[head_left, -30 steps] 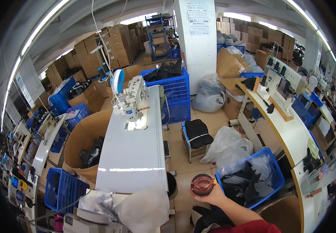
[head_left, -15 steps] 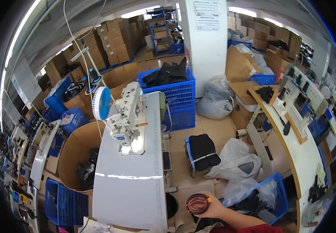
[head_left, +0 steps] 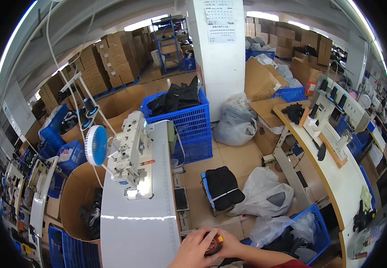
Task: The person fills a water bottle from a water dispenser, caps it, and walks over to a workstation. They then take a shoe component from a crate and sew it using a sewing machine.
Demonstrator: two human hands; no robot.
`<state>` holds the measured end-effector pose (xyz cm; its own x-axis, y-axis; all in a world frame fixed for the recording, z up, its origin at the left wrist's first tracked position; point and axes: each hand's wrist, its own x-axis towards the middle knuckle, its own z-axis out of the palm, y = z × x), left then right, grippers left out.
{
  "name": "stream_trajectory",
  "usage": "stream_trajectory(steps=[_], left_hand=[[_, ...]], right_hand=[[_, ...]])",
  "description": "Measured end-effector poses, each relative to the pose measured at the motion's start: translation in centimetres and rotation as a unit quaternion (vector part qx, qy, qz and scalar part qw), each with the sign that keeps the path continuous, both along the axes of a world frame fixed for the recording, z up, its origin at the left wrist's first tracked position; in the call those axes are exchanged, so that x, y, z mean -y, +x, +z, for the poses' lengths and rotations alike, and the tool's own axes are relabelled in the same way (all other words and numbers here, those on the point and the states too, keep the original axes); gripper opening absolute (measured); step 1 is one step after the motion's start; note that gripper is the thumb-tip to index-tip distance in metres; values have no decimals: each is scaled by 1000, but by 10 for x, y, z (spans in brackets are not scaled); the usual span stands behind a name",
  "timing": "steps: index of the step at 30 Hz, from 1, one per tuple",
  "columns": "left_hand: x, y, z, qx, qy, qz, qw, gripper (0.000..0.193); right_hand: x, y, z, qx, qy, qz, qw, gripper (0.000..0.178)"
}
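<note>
Low at the front, both of my hands are closed round a drinking bottle (head_left: pixel 213 245) with a reddish-brown see-through lid and a yellow tab. My left hand (head_left: pixel 194 249) lies over the left side and top of the lid. From the right, my right hand (head_left: pixel 230 244) wraps the bottle, fingers meeting the left ones. Most of the bottle's body is hidden under the hands. Beside my left hand runs the edge of a pale sewing table (head_left: pixel 135 239), which carries a white sewing machine (head_left: pixel 131 152).
Ahead stands a stool with a tied black cushion (head_left: pixel 222 185). A white plastic bag (head_left: pixel 265 194) lies beside it. On the right are a blue crate (head_left: pixel 321 230) and a curved worktable (head_left: pixel 354 192). Stacked blue crates (head_left: pixel 189 114) stand behind the machine, near a white pillar (head_left: pixel 220 67).
My left hand has come in from below and taken hold of the bottle lid. The right hand and bottle have shifted slightly left and down. The whole view has turned somewhat to the right.
</note>
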<state>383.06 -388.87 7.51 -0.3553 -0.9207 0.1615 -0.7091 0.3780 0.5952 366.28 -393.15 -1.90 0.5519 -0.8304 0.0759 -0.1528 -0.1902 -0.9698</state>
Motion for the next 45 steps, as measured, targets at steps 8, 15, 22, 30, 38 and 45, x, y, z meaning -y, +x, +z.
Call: stream_trajectory(steps=[8,15,22,30,38,45], left_hand=[[40,-27,0,-1,32,55,998,64],[61,-24,-12,-296,123,157,934,65],[80,5,-44,-594,151,265,745,73],[62,29,-105,-703,212,334,592,48],[26,42,-142,-694,253,416,531,41],[11,42,-148,-692,264,411,532,40]], right_hand=[[33,-17,-13,-6,-9,-25,1000,74],[64,-34,16,-13,0,-31,999,75],[77,-40,33,-16,3,-10,1000,75],[71,-54,96,-71,-95,57,991,84],[74,-48,182,17,-202,118,972,76],[71,-38,183,60,-265,111,956,69]])
